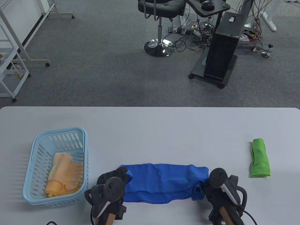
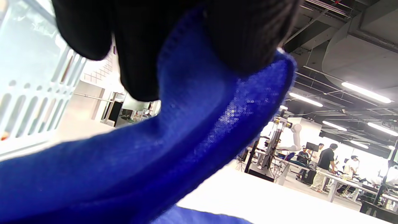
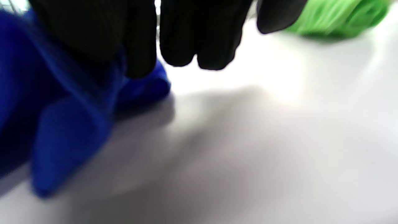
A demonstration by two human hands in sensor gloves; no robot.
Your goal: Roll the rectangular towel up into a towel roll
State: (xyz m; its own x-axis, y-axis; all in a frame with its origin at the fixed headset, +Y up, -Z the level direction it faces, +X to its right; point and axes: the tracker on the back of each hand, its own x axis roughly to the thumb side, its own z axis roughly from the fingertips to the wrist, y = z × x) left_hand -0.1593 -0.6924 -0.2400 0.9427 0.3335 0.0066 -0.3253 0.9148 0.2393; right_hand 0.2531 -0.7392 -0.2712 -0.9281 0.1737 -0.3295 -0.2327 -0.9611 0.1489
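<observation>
A blue towel (image 1: 164, 181) hangs stretched between my two hands near the front edge of the grey table (image 1: 150, 126). My left hand (image 1: 121, 175) grips its left end; in the left wrist view the fingers (image 2: 136, 46) pinch the blue cloth (image 2: 174, 140). My right hand (image 1: 207, 185) grips its right end; in the right wrist view, which is blurred, the fingers (image 3: 124, 40) hold the blue cloth (image 3: 62, 118) just above the table.
A light blue basket (image 1: 35, 187) with an orange towel (image 1: 64, 174) stands at the front left. A rolled green towel (image 1: 260, 158) lies at the right; it also shows in the right wrist view (image 3: 335, 15).
</observation>
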